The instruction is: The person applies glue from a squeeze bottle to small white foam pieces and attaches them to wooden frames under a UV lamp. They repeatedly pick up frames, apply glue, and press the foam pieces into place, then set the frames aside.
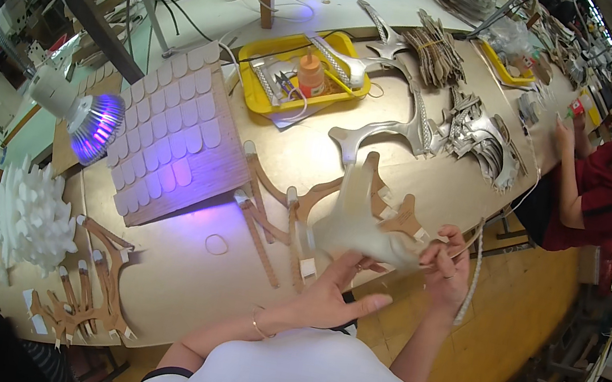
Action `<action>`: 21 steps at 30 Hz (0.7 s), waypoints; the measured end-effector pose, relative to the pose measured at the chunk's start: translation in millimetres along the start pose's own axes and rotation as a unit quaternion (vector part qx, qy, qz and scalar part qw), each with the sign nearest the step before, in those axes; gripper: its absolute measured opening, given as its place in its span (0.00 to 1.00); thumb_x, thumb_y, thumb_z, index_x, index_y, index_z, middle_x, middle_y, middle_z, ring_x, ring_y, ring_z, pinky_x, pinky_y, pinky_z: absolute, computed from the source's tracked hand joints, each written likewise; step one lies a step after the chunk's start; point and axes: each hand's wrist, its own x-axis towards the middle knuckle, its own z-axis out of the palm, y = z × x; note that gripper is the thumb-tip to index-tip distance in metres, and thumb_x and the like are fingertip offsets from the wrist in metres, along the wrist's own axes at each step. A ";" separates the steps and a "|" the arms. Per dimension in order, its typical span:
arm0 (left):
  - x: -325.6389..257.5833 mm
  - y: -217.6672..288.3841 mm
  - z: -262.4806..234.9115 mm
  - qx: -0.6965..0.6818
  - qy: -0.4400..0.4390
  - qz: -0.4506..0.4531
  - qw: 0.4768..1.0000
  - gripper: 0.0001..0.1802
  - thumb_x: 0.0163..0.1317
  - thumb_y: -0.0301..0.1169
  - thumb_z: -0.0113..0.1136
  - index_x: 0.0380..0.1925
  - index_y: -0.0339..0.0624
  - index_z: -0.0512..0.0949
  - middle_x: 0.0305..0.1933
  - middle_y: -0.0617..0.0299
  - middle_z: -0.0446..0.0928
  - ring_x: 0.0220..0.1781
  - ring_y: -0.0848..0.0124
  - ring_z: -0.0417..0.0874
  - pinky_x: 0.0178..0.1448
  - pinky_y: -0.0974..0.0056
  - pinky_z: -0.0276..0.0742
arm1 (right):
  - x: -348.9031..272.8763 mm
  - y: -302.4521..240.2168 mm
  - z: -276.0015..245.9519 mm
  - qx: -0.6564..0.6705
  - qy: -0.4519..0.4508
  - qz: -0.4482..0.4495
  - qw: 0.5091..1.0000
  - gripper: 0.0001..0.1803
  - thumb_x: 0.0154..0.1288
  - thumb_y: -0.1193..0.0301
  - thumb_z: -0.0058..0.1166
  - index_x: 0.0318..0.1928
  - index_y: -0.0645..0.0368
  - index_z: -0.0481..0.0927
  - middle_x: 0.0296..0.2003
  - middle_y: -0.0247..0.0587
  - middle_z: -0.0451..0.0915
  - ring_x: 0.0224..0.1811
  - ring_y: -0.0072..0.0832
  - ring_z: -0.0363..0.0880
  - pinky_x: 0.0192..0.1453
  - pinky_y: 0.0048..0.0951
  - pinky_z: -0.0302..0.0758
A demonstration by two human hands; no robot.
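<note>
A pale, strap-shaped shoe upper piece (358, 220), blurred by motion, is in front of me above the table edge. My right hand (448, 271) pinches its right end with the fingers closed. A thin strip (472, 279) with a textured edge hangs beside that hand. My left hand (337, 293) is at the piece's near edge, its thumb stretched away from the fingers; the fingertips are partly hidden. Brown cut pieces (303, 207) with pale tips lie just beyond the hands. Farther back are a silver upper piece (381, 131) and a heap of silver pieces (484, 140).
A yellow tray (256, 102) holds an orange bottle (311, 74) and small tools. Left of it, a slanted board (191, 200) carries rows of pale tabs under a lit lamp (95, 127). White pieces (34, 218) are heaped at left. A person in red (606, 189) works at right.
</note>
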 end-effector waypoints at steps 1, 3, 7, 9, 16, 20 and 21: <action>4.5 -4.4 5.7 -0.040 0.007 0.009 0.999 0.30 0.62 0.28 0.59 0.62 0.39 0.59 0.66 0.54 0.65 0.68 0.63 0.65 0.69 0.57 0.61 | -1.0 -4.4 -15.4 -0.007 0.006 -0.004 1.000 0.27 0.61 0.71 0.59 0.58 0.64 0.63 0.26 0.38 0.80 0.33 0.27 0.81 0.43 0.24 0.76; 13.1 -12.8 9.6 -0.114 0.015 -0.011 0.993 0.30 0.65 0.30 0.57 0.64 0.42 0.57 0.69 0.54 0.60 0.68 0.60 0.65 0.69 0.54 0.61 | 3.5 -6.8 -41.3 -0.049 0.028 0.002 0.998 0.26 0.64 0.72 0.56 0.59 0.64 0.62 0.25 0.36 0.79 0.31 0.24 0.80 0.39 0.22 0.75; 33.5 -35.7 0.4 -0.212 0.081 -0.153 0.962 0.27 0.71 0.31 0.48 0.67 0.43 0.55 0.70 0.55 0.57 0.68 0.59 0.65 0.69 0.56 0.64 | 25.7 -1.2 -68.9 -0.166 0.160 0.058 0.971 0.23 0.68 0.71 0.52 0.60 0.61 0.63 0.25 0.33 0.78 0.29 0.19 0.78 0.32 0.17 0.72; 42.8 -50.0 -5.8 -0.279 0.113 -0.165 0.939 0.26 0.71 0.31 0.48 0.67 0.42 0.55 0.68 0.55 0.60 0.69 0.58 0.64 0.69 0.56 0.64 | 43.6 1.5 -74.6 -0.195 0.188 0.067 0.960 0.24 0.67 0.69 0.55 0.60 0.59 0.64 0.25 0.32 0.77 0.30 0.18 0.78 0.31 0.17 0.72; 39.2 -81.8 -39.1 -0.328 0.190 -0.228 0.897 0.21 0.69 0.35 0.53 0.56 0.35 0.66 0.59 0.57 0.69 0.63 0.62 0.72 0.66 0.60 0.71 | 86.2 26.4 -99.0 -0.384 0.202 0.098 0.895 0.32 0.58 0.66 0.66 0.59 0.63 0.67 0.29 0.38 0.76 0.28 0.20 0.76 0.26 0.19 0.72; 21.7 -76.6 -60.1 -0.214 0.146 -0.333 0.907 0.26 0.68 0.37 0.54 0.54 0.22 0.68 0.58 0.44 0.71 0.58 0.60 0.77 0.56 0.67 0.79 | 82.6 32.1 -127.8 -0.448 0.141 0.079 0.879 0.37 0.54 0.68 0.69 0.62 0.66 0.66 0.28 0.34 0.74 0.26 0.20 0.72 0.27 0.22 0.73; 18.8 -72.4 -64.6 -0.200 0.123 -0.372 0.898 0.28 0.68 0.40 0.55 0.53 0.21 0.68 0.58 0.43 0.72 0.57 0.60 0.77 0.56 0.67 0.79 | 81.4 30.4 -134.8 -0.483 0.127 0.093 0.862 0.39 0.54 0.70 0.69 0.64 0.64 0.64 0.30 0.34 0.74 0.27 0.20 0.73 0.30 0.22 0.74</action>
